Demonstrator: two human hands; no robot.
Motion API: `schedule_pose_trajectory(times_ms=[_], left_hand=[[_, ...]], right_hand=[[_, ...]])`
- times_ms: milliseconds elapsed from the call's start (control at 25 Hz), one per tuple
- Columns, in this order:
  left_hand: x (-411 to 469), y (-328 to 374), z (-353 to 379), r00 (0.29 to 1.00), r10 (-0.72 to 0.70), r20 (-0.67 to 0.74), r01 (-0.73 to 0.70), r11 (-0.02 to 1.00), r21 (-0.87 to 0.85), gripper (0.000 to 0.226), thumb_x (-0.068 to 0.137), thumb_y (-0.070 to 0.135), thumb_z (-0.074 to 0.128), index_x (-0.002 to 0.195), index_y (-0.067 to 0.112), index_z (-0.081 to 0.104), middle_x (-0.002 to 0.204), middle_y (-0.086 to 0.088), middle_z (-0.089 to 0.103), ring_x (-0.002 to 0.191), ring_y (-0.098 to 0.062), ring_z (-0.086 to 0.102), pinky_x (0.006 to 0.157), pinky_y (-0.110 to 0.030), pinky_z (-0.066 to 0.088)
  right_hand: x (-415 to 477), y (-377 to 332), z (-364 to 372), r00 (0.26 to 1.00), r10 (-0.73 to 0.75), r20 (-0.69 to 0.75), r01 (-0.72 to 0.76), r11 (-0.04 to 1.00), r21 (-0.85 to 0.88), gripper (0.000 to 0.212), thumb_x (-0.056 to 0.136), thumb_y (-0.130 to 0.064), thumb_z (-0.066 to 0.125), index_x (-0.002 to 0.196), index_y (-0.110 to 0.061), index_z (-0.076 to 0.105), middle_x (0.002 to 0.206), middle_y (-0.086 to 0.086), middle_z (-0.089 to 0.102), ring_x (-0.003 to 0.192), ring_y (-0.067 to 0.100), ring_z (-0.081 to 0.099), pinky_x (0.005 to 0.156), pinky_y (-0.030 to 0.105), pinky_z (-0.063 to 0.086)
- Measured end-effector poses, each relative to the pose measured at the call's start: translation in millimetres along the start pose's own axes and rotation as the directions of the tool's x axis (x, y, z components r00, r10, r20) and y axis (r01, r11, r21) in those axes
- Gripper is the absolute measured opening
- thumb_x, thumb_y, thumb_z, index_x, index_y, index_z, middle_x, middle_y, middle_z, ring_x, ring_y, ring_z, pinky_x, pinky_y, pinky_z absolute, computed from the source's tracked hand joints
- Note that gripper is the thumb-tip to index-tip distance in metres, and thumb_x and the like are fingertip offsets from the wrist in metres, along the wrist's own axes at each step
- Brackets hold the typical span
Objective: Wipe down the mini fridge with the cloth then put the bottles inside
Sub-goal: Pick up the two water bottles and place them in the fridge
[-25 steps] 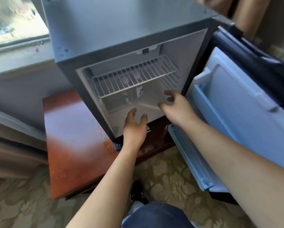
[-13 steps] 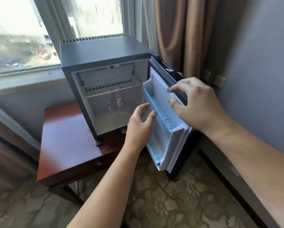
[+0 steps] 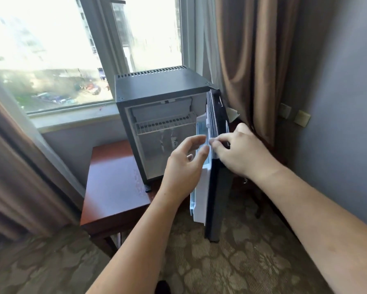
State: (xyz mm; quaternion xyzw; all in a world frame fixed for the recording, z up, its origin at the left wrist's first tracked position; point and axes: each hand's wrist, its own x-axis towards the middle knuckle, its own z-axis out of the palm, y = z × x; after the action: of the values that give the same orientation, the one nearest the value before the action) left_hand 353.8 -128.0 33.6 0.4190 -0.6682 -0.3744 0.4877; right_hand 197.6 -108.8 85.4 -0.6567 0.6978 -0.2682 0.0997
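The dark grey mini fridge (image 3: 159, 83) stands on a reddish wooden table (image 3: 112, 181) under the window. Its door (image 3: 215, 187) is half swung in and shows edge-on, white lining to the left, black face to the right. My right hand (image 3: 240, 153) grips the door's front edge at mid height. My left hand (image 3: 184, 166) is spread open beside the door's white lining and holds nothing. Inside are a wire shelf (image 3: 163, 124) and two small bottle-like shapes (image 3: 167, 143) at the back. No cloth is in view.
Brown curtains (image 3: 248, 60) hang right behind the door, and another curtain (image 3: 19, 166) hangs at the left. A grey wall with two switch plates (image 3: 301, 117) closes the right side. Patterned carpet (image 3: 231, 262) covers the floor below the table.
The view has pulled back and risen from the fridge. The door has swung from wide open toward the cabinet. My right hand went from inside the fridge to the door's edge.
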Motion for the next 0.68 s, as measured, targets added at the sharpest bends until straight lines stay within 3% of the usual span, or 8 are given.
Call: schedule_pose_trajectory(times_ms=[200, 400, 480, 600, 680], left_hand=[[17, -17, -59, 0.984, -0.006, -0.178, 0.010, 1.000, 0.020, 0.018, 0.101, 0.018, 0.059, 0.109, 0.023, 0.074, 0.103, 0.011, 0.077, 0.100, -0.001, 0.071, 0.086, -0.018, 0.054], [66, -60, -123, 0.958, -0.032, -0.284, 0.073, 0.988, 0.134, 0.028, 0.093, 0.035, 0.055, 0.107, 0.024, 0.077, 0.110, 0.012, 0.077, 0.111, -0.007, 0.069, 0.101, -0.040, 0.055], [90, -75, -146, 0.953, 0.004, -0.302, 0.061, 0.976, 0.207, 0.027, 0.095, 0.033, 0.053, 0.105, 0.027, 0.077, 0.117, 0.012, 0.074, 0.121, -0.011, 0.063, 0.108, -0.039, 0.049], [129, -93, -180, 0.952, 0.024, -0.306, 0.102, 0.915, 0.390, 0.028, 0.104, 0.028, 0.051, 0.114, 0.033, 0.076, 0.138, 0.012, 0.061, 0.140, -0.012, 0.039, 0.115, -0.026, 0.028], [158, -107, -197, 0.961, 0.012, -0.276, 0.121, 0.881, 0.457, 0.029, 0.105, 0.032, 0.049, 0.121, 0.038, 0.073, 0.148, 0.013, 0.052, 0.144, -0.012, 0.029, 0.119, -0.033, 0.024]], right_hand=[[21, -53, 55, 0.984, -0.175, -0.009, 0.176, 0.983, 0.050, 0.045, 0.101, -0.057, 0.045, 0.139, -0.040, 0.063, 0.113, 0.002, 0.043, 0.111, 0.031, 0.062, 0.095, 0.045, 0.054], [72, -98, 101, 0.959, -0.278, 0.060, 0.276, 0.960, 0.039, 0.050, 0.103, -0.049, 0.046, 0.148, -0.028, 0.055, 0.127, 0.002, 0.046, 0.121, 0.027, 0.056, 0.097, 0.043, 0.052], [98, -116, 119, 0.953, -0.289, 0.086, 0.292, 0.956, -0.028, 0.055, 0.103, -0.049, 0.046, 0.152, -0.025, 0.049, 0.133, 0.003, 0.043, 0.123, 0.028, 0.053, 0.099, 0.046, 0.052], [139, -147, 144, 0.948, -0.277, 0.158, 0.304, 0.935, -0.183, 0.067, 0.099, -0.052, 0.051, 0.158, -0.024, 0.036, 0.145, 0.006, 0.035, 0.128, 0.032, 0.048, 0.101, 0.049, 0.050], [171, -165, 158, 0.952, -0.245, 0.185, 0.286, 0.927, -0.243, 0.071, 0.098, -0.052, 0.054, 0.158, -0.021, 0.033, 0.148, 0.008, 0.031, 0.131, 0.034, 0.047, 0.102, 0.049, 0.048]])
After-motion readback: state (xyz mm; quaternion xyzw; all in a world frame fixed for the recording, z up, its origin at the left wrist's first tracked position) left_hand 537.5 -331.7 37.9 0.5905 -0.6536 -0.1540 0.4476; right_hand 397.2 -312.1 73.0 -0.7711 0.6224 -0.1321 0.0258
